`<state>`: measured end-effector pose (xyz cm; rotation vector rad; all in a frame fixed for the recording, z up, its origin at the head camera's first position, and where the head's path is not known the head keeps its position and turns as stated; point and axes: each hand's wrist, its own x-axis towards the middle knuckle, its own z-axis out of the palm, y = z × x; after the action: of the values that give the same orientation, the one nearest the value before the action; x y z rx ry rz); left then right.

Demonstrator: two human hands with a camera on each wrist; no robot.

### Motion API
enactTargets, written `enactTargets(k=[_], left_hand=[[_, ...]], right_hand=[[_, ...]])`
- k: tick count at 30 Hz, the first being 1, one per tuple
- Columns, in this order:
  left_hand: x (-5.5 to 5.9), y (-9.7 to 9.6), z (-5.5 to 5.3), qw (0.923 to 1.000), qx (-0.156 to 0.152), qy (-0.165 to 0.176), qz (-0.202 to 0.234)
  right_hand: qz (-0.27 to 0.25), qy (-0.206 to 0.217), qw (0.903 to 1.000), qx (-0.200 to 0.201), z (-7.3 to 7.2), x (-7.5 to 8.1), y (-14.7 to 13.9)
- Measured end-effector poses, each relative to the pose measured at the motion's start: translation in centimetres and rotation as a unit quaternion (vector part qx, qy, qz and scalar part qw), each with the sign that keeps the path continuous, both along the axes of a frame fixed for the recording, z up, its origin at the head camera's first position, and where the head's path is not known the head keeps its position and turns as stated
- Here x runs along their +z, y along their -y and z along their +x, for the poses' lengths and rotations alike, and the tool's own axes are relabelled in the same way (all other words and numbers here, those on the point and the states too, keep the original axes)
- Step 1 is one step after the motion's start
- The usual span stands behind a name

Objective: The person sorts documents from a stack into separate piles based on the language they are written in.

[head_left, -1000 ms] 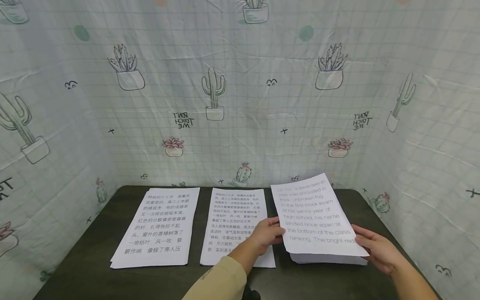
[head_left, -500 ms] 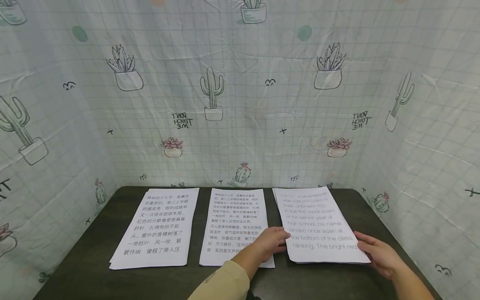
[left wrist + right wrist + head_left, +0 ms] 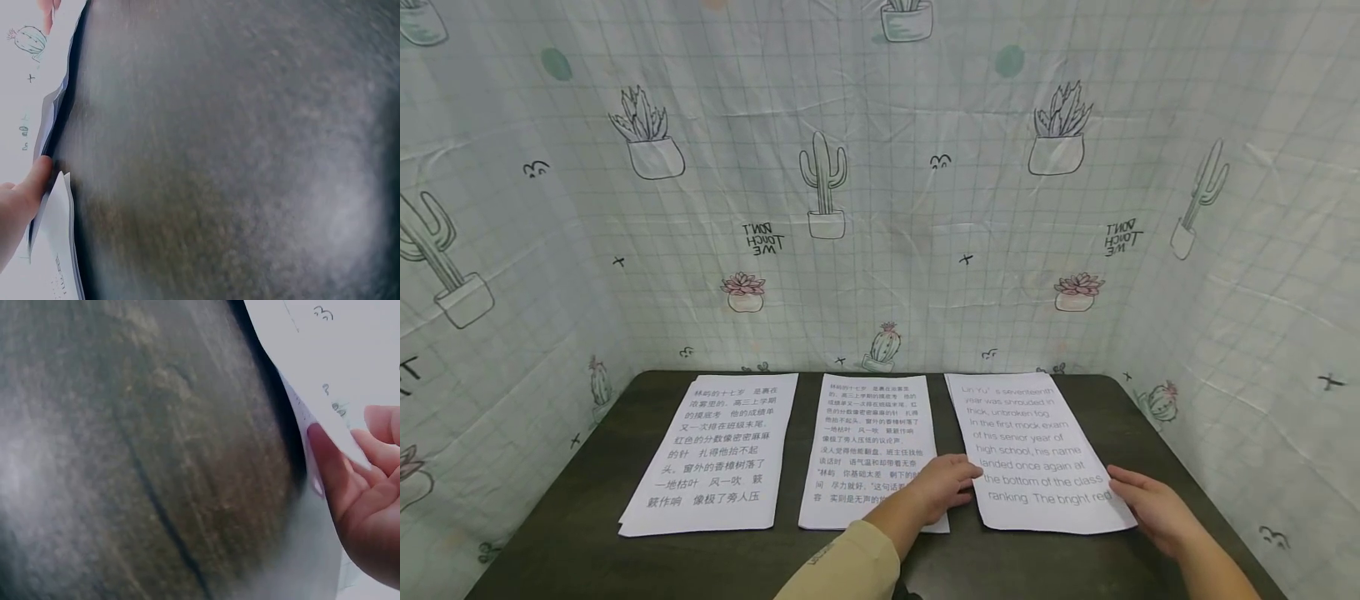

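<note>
A printed sheet (image 3: 1030, 450) with English text lies on top of the right-hand paper stack. My left hand (image 3: 942, 487) holds that sheet's left edge at the fingertips, over the right border of the middle stack (image 3: 865, 442). At the opposite edge my right hand (image 3: 1153, 504) pinches the sheet near its lower right corner. In the right wrist view a paper corner (image 3: 340, 440) sits between the thumb and the curled fingers. The left wrist view has a thumb (image 3: 40, 178) against the paper edge, with slightly curved sheets around it.
A third paper stack (image 3: 715, 450) with Chinese text lies at the left, its lower sheets sticking out a little. All the stacks rest on a dark table (image 3: 1000, 571). A cactus-print curtain (image 3: 895, 192) stands behind the table and at both sides.
The raised English sheet has come down onto the right stack, its near edge shifting toward me. Both hands have moved slightly down with it.
</note>
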<state>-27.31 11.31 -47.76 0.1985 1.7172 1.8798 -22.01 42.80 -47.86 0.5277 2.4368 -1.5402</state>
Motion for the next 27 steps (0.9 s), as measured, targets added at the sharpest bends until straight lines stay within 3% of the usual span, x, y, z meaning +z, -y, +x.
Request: enactTargets(k=[11, 27], left_hand=[[0.4, 0.5, -0.3, 1.0000, 0.002, -0.004, -0.006], [0.3, 6.7, -1.7, 0.9986, 0.046, -0.024, 0.011]], right_hand=[[0.089, -0.044, 0.9947, 0.025, -0.4, 1.7, 1.0], [0.044, -0.056, 0.9972, 0.021, -1.4, 2.4, 5.2]])
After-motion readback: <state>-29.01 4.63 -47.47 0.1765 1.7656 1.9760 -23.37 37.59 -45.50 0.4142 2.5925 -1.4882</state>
